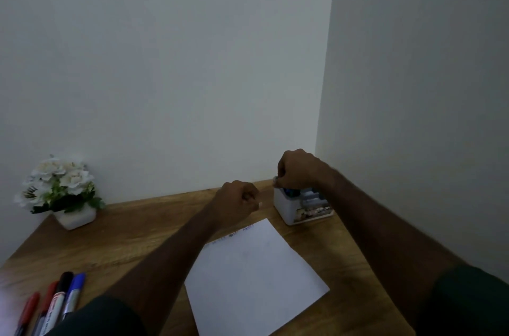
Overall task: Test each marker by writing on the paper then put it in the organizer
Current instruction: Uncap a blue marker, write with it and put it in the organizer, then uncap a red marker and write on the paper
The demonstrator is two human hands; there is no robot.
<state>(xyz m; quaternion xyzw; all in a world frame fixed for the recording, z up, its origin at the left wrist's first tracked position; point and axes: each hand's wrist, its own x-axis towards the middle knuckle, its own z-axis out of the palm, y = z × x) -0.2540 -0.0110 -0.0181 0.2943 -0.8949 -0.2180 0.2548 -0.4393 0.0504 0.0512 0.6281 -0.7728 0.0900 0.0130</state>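
A white sheet of paper (256, 275) lies on the wooden desk (132, 231), with small coloured scribbles (237, 233) along its far edge. The white organizer (286, 210) stands at the desk's far right corner. My right hand (298, 169) is directly over it and grips a marker (276, 181) whose grey end shows by my fingers; a blue part sits inside the organizer. My left hand (238, 202) hovers over the paper's far edge with fingers curled into a fist; nothing is seen in it. Several markers (59, 302), red, black and blue, lie at the near left.
A white pot of white flowers (63, 189) stands at the far left against the wall. Walls close the desk at the back and on the right. Bare wood lies between the flowers and the paper.
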